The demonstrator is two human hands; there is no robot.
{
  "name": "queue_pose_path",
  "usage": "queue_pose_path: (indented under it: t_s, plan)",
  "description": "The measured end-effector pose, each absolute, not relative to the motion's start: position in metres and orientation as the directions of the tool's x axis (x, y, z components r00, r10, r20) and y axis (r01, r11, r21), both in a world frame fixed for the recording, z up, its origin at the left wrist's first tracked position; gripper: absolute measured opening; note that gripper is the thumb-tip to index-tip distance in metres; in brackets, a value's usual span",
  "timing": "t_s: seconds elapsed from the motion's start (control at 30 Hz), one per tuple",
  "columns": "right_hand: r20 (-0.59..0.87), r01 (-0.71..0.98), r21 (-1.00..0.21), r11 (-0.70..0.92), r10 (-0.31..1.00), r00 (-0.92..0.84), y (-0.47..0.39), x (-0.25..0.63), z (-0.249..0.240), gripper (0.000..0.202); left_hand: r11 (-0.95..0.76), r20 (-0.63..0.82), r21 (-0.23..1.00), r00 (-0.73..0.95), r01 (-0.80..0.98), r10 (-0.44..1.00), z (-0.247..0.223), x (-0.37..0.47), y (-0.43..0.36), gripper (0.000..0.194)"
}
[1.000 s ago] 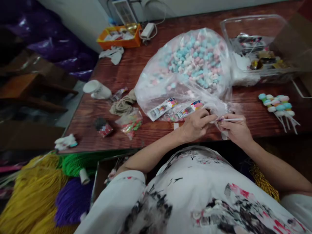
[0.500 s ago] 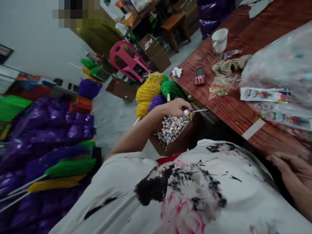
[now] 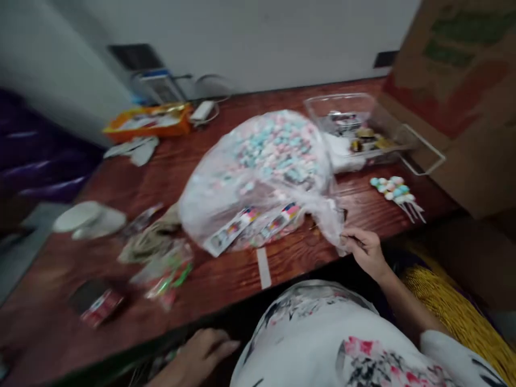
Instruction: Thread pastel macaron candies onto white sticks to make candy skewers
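Note:
My right hand (image 3: 366,251) pinches the gathered edge of a large clear plastic bag (image 3: 213,177) on the table. Many pale pink, blue and white marshmallows (image 3: 278,145) fill this bag. Two printed strips of small wrappers (image 3: 234,228) lie against its near side. At the lower left, my left hand (image 3: 201,352) is below the table's front edge, somewhat blurred, its fingers loosely apart with nothing visible in them. Partly hidden beside it are small items in the dark box (image 3: 161,363). To the right lies a cluster of marshmallows on white sticks (image 3: 393,191).
On the wooden table (image 3: 298,263) are a white cup (image 3: 91,219), a red phone (image 3: 97,306), a small bag of coloured sweets (image 3: 171,274) and a beige cloth (image 3: 151,239). A clear bin (image 3: 342,102) and tall carton (image 3: 455,107) stand right; yellow strands (image 3: 447,306) hang below.
The view has swung right toward the table. My left hand, earlier over the box of sticks with a white-tipped stick, now shows none. My right hand now grips the bag's edge.

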State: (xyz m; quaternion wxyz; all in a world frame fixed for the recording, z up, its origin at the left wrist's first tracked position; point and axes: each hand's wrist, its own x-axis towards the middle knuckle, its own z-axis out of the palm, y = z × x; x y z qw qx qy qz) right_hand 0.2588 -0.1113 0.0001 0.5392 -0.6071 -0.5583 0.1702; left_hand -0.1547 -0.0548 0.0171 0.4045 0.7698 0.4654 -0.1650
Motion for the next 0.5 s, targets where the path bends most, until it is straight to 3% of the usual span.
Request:
queue_pose_path:
  t_s: [0.2, 0.37, 0.5]
  plan:
    - [0.239, 0.359, -0.929, -0.09, 0.595, 0.768, -0.175, 0.335, -0.012, 0.016, -0.449, -0.442, 0.642, 0.778, 0.622, 0.446, 0.042, -0.06, -0.009, 0.035]
    - [0.169, 0.256, -0.942, -0.218, 0.352, 0.921, -0.204, 0.387, -0.031, 0.02, -0.535, -0.295, 0.735, 0.907, 0.416, 0.299, 0.058, -0.002, -0.002, 0.032]
    - [0.127, 0.183, -0.962, -0.204, 0.257, 0.958, -0.203, 0.426, -0.04, 0.027, -0.601, -0.141, 0.707, 0.908, 0.372, 0.395, 0.031, 0.0, 0.013, 0.027]
